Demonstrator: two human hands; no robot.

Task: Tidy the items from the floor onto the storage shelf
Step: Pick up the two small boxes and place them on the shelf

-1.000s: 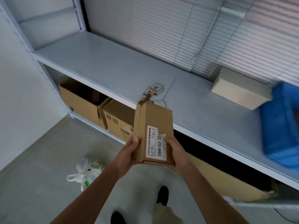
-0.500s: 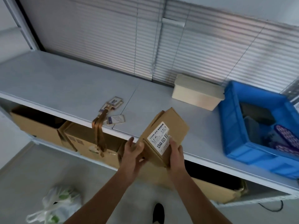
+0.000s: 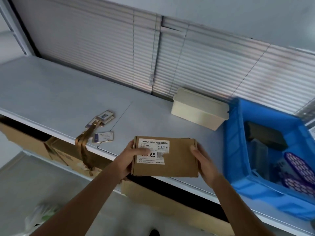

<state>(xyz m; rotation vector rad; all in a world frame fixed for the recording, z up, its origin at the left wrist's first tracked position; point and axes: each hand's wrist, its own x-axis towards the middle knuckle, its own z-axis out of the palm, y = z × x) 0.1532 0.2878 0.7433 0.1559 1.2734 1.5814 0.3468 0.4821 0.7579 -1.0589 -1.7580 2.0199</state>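
Note:
A flat brown cardboard box with a white label lies label-up over the front edge of the grey shelf. My left hand grips its left side, thumb on the label. My right hand holds its right side. Whether the box rests on the shelf or hovers just above it I cannot tell.
Badges on a brown lanyard lie left of the box, the strap hanging over the edge. A cream lidded box stands behind, a blue bin with items at right. Cardboard cartons sit on the lower shelf. A plastic bag lies on the floor.
Both hands have turned the box from tilted on end to flat, label up, and carried it forward over the shelf. The view has swung right and closer.

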